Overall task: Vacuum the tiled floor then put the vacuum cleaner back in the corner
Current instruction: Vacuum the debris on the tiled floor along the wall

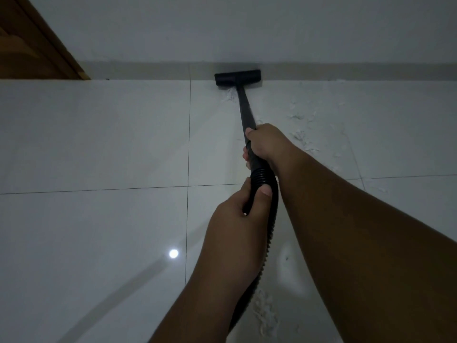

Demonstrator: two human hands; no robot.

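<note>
A black vacuum wand [246, 110] runs away from me to a flat black floor head [237, 79], which rests on the white tiled floor [99, 144] against the grey skirting. My right hand [265, 144] grips the wand near its lower end. Closer to me, my left hand [237, 214] is closed around the ribbed black hose [270, 219], which curves down between my forearms. White scraps of debris [301, 137] lie scattered on the tiles right of the wand, and more debris [264, 310] lies near the bottom. The vacuum's body is out of view.
A white wall [247, 28] with a grey skirting [346, 70] bounds the far side. A brown wooden door frame [37, 40] stands at the upper left. A lamp's reflection [173, 253] shines on the glossy tiles.
</note>
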